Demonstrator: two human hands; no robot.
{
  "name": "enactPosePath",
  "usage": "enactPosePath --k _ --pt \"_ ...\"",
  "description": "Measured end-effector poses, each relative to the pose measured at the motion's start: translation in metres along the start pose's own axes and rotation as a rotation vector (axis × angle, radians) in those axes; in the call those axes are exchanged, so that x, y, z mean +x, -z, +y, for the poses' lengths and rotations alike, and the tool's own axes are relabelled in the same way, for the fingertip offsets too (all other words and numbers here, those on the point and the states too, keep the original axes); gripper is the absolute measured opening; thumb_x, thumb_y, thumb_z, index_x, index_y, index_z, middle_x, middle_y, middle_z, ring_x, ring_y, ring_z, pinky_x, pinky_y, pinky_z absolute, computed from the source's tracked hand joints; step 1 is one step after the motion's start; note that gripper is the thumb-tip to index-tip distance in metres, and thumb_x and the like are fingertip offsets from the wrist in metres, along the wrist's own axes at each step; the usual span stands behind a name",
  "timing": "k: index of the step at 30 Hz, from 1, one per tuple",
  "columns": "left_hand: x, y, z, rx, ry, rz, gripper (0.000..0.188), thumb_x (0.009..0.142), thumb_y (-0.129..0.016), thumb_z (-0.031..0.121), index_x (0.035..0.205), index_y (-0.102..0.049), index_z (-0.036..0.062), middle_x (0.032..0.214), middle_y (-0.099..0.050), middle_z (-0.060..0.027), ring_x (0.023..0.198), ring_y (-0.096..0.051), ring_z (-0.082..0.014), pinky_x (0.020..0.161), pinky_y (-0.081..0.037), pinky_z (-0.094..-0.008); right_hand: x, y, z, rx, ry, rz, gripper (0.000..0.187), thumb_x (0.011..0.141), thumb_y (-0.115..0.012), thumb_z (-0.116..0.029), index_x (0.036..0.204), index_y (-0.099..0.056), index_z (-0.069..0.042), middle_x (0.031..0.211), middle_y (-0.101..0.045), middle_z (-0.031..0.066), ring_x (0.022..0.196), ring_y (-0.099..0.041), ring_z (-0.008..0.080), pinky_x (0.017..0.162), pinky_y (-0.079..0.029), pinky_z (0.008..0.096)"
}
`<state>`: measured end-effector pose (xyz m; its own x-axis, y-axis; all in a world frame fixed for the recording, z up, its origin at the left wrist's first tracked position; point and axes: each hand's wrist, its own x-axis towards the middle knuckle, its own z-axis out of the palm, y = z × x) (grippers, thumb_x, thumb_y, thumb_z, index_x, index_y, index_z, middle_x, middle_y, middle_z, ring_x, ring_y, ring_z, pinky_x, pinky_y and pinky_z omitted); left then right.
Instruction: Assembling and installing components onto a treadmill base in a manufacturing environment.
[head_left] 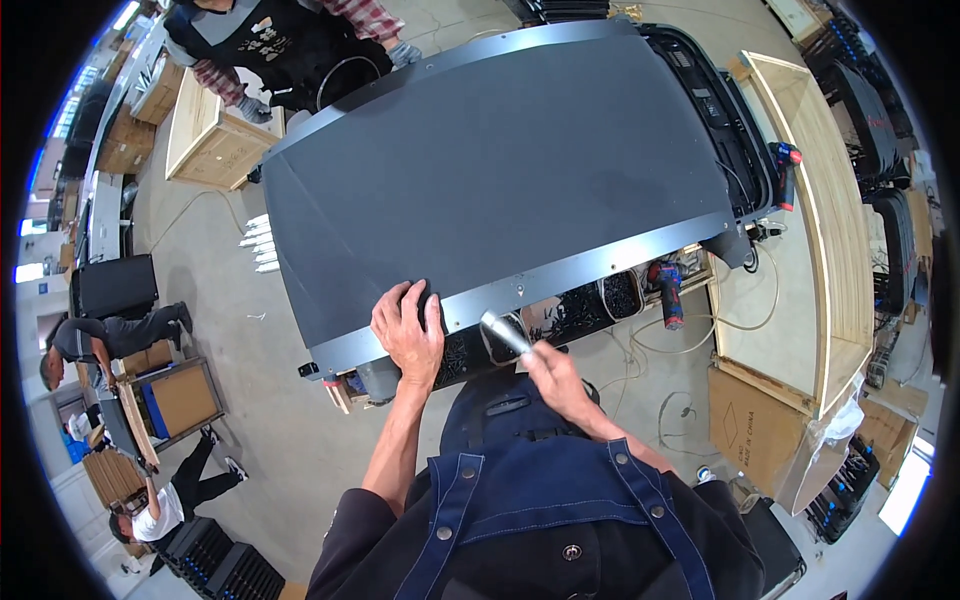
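Note:
Before me lies a treadmill deck (500, 170) with a dark grey belt and silver side rails. My left hand (408, 335) rests at its near edge, over the near rail (570, 268). Its fingers curve around a small black piece (430, 297), partly hidden by the hand. To the right, just off the rail, my right hand (560, 383) is closed around a silver cylindrical tool (505, 332). The tool is smeared by motion and its kind is unclear; it points up and left, apart from my left hand.
Bins of black hardware (575, 312) sit below the near rail, beside a red-and-black cordless driver (668, 295). Another driver (787, 175) stands at the deck's right end, near a wooden crate frame (830, 250). A gloved co-worker (270, 50) stands across the deck. Hoses cross the floor.

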<state>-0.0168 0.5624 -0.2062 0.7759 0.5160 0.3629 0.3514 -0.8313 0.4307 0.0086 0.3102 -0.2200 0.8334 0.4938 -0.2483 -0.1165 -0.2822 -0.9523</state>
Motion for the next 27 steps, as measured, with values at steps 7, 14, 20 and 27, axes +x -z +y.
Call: enactPosePath --k 7,14,20,27 --pt "-0.001 0.006 0.000 -0.002 0.009 -0.010 0.031 0.091 -0.074 0.021 0.120 -0.070 0.0139 0.122 -0.063 -0.0088 0.117 -0.057 -0.0312 0.104 -0.040 -0.0465 -0.004 -0.014 -0.009 0.094 -0.133 0.054 0.029 0.105 -0.059 -0.026 0.087 -0.059 -0.004 0.068 -0.051 -0.0026 0.064 -0.046 0.0084 0.058 -0.040 0.0297" --pt "0.001 0.006 0.000 -0.039 0.013 -0.008 0.031 0.091 -0.074 0.020 0.121 -0.069 0.0134 0.123 -0.062 -0.0090 0.119 -0.055 -0.0315 0.104 -0.040 -0.0467 -0.003 -0.020 -0.008 0.113 -0.195 0.086 0.026 0.105 -0.056 -0.020 0.085 -0.057 -0.003 0.068 -0.051 -0.0020 0.063 -0.048 0.0100 0.058 -0.042 0.0317" --pt "0.000 0.008 -0.003 -0.070 0.026 -0.017 0.031 0.091 -0.074 0.019 0.121 -0.069 0.0124 0.122 -0.062 -0.0093 0.119 -0.055 -0.0322 0.104 -0.040 -0.0474 0.004 0.011 -0.012 0.017 -0.178 0.018 0.033 0.108 -0.052 -0.026 0.084 -0.056 -0.005 0.073 -0.056 -0.0004 0.068 -0.051 0.0084 0.065 -0.042 0.0268" --pt "0.002 0.007 -0.004 -0.068 0.018 -0.009 0.031 0.091 -0.074 0.020 0.120 -0.069 0.0122 0.122 -0.062 -0.0089 0.119 -0.055 -0.0316 0.104 -0.040 -0.0472 0.022 0.043 -0.017 0.049 -0.179 -0.106 0.037 0.108 -0.054 -0.035 0.086 -0.057 -0.005 0.073 -0.054 -0.0005 0.068 -0.049 0.0082 0.064 -0.041 0.0263"
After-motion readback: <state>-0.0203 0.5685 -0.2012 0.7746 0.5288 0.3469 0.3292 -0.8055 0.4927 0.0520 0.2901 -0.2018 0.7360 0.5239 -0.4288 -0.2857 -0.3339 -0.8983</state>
